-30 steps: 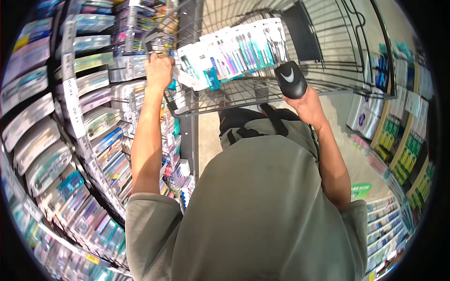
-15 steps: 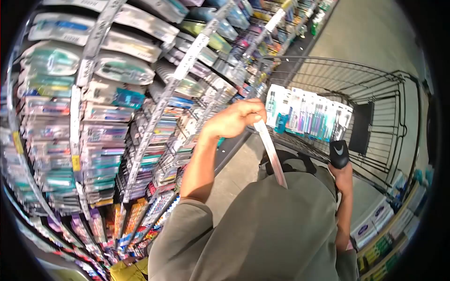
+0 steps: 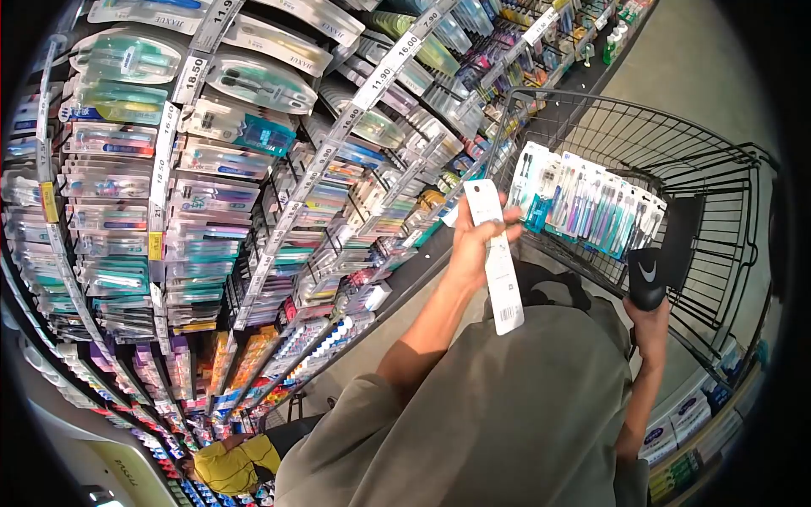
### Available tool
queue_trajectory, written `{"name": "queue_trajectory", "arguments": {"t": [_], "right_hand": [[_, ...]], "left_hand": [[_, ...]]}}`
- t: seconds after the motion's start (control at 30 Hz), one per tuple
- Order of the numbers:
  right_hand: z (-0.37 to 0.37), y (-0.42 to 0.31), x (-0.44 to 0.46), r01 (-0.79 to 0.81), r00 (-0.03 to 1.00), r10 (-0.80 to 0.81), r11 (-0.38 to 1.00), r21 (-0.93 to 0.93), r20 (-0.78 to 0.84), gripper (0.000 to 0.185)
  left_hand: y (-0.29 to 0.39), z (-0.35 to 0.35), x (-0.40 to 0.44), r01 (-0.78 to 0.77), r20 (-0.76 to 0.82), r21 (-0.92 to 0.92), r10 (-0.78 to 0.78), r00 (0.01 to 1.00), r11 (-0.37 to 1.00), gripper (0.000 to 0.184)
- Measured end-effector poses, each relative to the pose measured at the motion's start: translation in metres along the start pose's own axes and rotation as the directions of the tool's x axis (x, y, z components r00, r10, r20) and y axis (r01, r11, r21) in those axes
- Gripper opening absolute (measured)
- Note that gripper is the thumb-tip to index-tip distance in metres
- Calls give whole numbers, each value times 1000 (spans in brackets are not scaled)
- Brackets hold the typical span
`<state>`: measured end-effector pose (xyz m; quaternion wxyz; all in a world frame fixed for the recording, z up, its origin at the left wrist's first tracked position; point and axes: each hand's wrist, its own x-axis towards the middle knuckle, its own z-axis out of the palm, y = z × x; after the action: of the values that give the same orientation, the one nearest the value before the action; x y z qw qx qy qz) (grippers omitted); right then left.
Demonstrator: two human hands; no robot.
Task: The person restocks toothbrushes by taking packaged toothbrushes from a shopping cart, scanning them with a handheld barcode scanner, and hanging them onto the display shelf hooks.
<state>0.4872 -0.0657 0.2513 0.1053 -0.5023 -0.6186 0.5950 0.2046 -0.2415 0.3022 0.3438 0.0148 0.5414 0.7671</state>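
Note:
My left hand grips a toothbrush pack, thumb across its white printed back. The barcode end of this long card points down toward my shirt. Over at the right, my right hand is closed around a black handheld scanner, its head pointing up beside the cart. Several packaged toothbrushes stand in a row in the wire shopping cart, just beyond both hands. A teal pack is at the row's left end.
A tall rack of hanging toothbrush packs fills the left side, with price strips along it. Boxed goods sit on a low shelf at lower right. A person in a yellow top is at lower left.
My left hand has moved right and down, away from the rack, and the pack has turned from edge-on to show its flat back. The view has shifted; the scanner stays in my right hand.

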Motion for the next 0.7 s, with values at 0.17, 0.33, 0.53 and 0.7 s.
{"name": "queue_trajectory", "arguments": {"t": [0.17, 0.33, 0.53, 0.7], "right_hand": [[1, -23, -15, 126, 987, -88, 944, 304, -135, 33], [-14, -61, -17, 83, 971, -160, 921, 382, 177, 40], [9, -105, -27, 118, 876, -183, 978, 169, 446, 66], [33, -113, -33, 281, 693, -411, 911, 302, 593, 74]], "left_hand": [[-35, -14, -62, 460, 295, -88, -418, 859, 884, 51], [-24, -7, -35, 131, 297, -97, -97, 950, 987, 57], [21, 41, -4, -209, 132, -278, 253, 958, 937, 84], [9, 46, 1, -376, 255, -338, 468, 846, 863, 97]]}}
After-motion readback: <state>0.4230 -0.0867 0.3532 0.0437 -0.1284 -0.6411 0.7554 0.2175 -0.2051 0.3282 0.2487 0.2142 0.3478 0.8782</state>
